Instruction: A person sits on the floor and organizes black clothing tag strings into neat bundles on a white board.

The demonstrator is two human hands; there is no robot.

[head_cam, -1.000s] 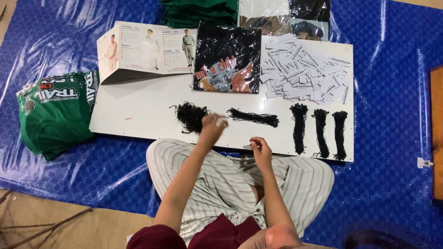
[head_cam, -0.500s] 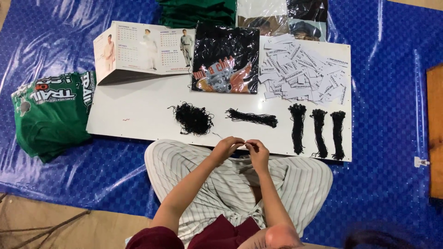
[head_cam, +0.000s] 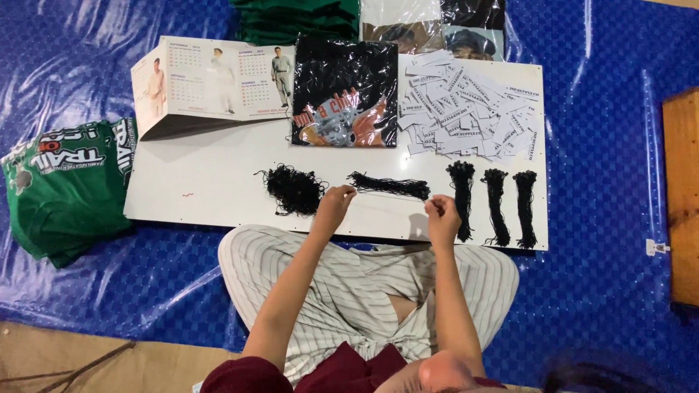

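At the far left, a stack of folded green shirts [head_cam: 62, 185] is laid on the blue tarp [head_cam: 611, 145], touching the left edge of a white board [head_cam: 211, 193]. A folded calendar [head_cam: 211, 87] is stood at the board's upper left, and a black printed shirt in a clear bag [head_cam: 346, 91] is set just beside it. Below these, a tangled heap of black strings [head_cam: 293, 189] is seen on the board. The left hand [head_cam: 335, 207] is held just right of that heap, its fingertips pressed together in a pinch; a thin string seems to be stretched from it, though this is too fine to be told for certain. A straight bundle of black strings [head_cam: 389, 185] is laid between the two hands, slightly behind them. The right hand [head_cam: 442, 218] is raised over the board's near edge, with its fingers curled and pinched. Further right, three upright bundles of black strings [head_cam: 495, 204] are lined up side by side, and a pile of white paper tags [head_cam: 470, 109] is spread above them.
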